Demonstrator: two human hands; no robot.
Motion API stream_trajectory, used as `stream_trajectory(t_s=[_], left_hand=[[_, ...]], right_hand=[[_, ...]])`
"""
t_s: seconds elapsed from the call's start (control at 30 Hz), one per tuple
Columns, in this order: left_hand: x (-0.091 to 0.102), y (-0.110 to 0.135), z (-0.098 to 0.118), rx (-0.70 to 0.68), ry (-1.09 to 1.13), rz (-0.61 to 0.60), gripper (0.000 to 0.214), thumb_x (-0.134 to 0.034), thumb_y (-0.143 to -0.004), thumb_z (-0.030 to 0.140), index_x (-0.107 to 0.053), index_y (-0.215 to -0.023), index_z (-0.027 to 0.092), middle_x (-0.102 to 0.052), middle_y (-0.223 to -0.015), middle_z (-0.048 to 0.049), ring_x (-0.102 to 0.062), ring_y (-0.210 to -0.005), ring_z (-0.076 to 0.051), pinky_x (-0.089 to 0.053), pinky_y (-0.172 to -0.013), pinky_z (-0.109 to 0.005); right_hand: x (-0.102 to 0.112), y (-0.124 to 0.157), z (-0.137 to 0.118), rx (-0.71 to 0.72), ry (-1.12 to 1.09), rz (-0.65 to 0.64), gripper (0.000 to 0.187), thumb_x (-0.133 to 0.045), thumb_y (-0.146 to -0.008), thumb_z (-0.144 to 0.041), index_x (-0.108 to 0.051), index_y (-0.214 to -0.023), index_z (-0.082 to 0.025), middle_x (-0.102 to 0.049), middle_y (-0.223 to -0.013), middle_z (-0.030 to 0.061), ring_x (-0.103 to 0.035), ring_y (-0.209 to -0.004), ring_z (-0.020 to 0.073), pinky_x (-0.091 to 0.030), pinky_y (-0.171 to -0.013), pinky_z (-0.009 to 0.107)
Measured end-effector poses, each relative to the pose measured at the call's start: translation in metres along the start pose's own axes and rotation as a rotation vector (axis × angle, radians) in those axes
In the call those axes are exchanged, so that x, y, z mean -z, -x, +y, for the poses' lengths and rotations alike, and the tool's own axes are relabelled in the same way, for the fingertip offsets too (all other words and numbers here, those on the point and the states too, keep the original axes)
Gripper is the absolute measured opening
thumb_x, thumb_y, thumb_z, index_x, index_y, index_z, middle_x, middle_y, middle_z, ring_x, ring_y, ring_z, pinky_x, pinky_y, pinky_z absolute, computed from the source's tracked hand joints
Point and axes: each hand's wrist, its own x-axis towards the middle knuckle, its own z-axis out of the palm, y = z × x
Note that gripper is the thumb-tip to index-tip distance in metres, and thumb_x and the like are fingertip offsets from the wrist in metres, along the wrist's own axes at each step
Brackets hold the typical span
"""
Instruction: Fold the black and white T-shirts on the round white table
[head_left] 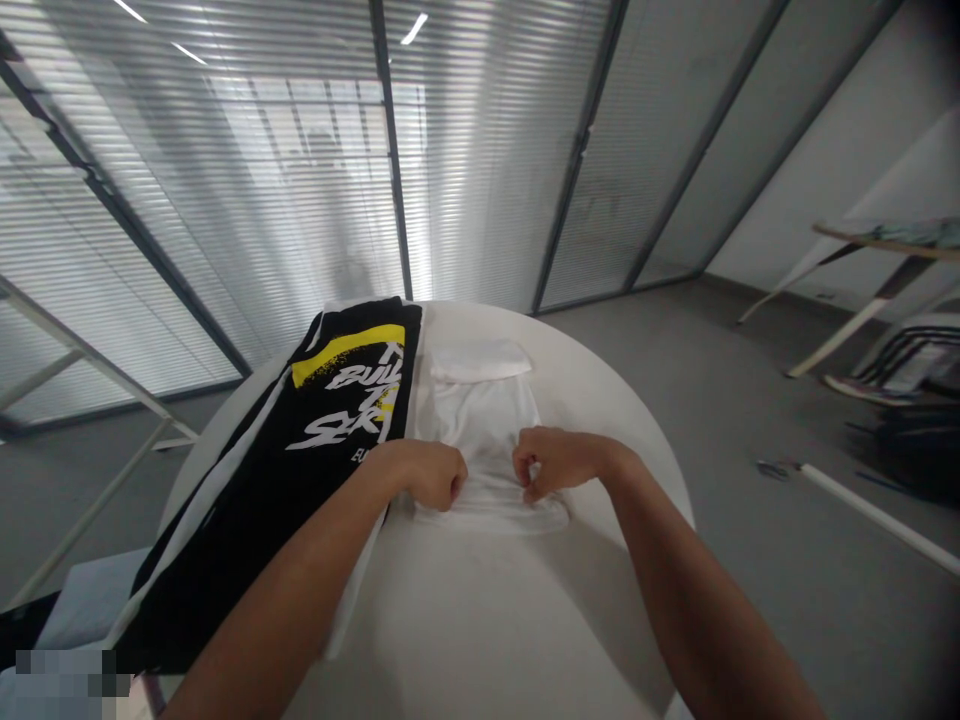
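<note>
Seemingly folding near end of white cloth [486, 408], just right of black cloth [251, 525]. Resting curled left hand [435, 473] and right hand [559, 462] on white cloth; cannot tell if pinching. Next perhaps needing even hold.

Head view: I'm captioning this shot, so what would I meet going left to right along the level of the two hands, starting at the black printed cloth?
Black printed cloth, left hand, white cloth showing between the hands, right hand, white pole.
</note>
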Motion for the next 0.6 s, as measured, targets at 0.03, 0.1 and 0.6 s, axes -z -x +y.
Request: stream_trajectory(t_s=[0.03,0.1,0.6], left_hand=[[0.001,0.001,-0.001,-0.007,0.011,-0.007,0.017,-0.058,-0.062,0.015,-0.066,-0.076,0.02,-0.07,-0.084,-0.0026,-0.061,-0.07,-0.017,-0.043,-0.057,-0.026],[0.002,0.004,0.0,-0.012,0.029,-0.03,0.014,-0.061,-0.064,0.02,-0.066,-0.077,0.02,-0.069,-0.082,-0.0027,-0.061,-0.069,-0.018,-0.044,-0.057,-0.027],[0.004,0.008,-0.006,-0.051,0.095,-0.012,0.014,-0.064,-0.065,0.019,-0.066,-0.078,0.021,-0.067,-0.078,-0.0004,-0.06,-0.066,-0.016,-0.043,-0.057,-0.025]], right_hand=[[0.0,0.001,-0.002,-0.004,0.005,0.01,0.019,-0.075,-0.064,-0.036,-0.074,-0.076,-0.021,-0.067,-0.078,0.0032,-0.06,-0.075,0.018,-0.041,-0.066,0.025],[0.002,0.004,-0.006,0.019,-0.038,0.007,0.013,-0.072,-0.068,-0.031,-0.074,-0.074,-0.021,-0.066,-0.075,0.0029,-0.06,-0.074,0.0177,-0.042,-0.066,0.025],[0.004,0.01,-0.008,0.039,-0.397,-0.273,0.02,-0.068,-0.072,-0.034,-0.074,-0.077,-0.015,-0.071,-0.07,0.0009,-0.062,-0.062,0.0115,-0.044,-0.061,0.021]])
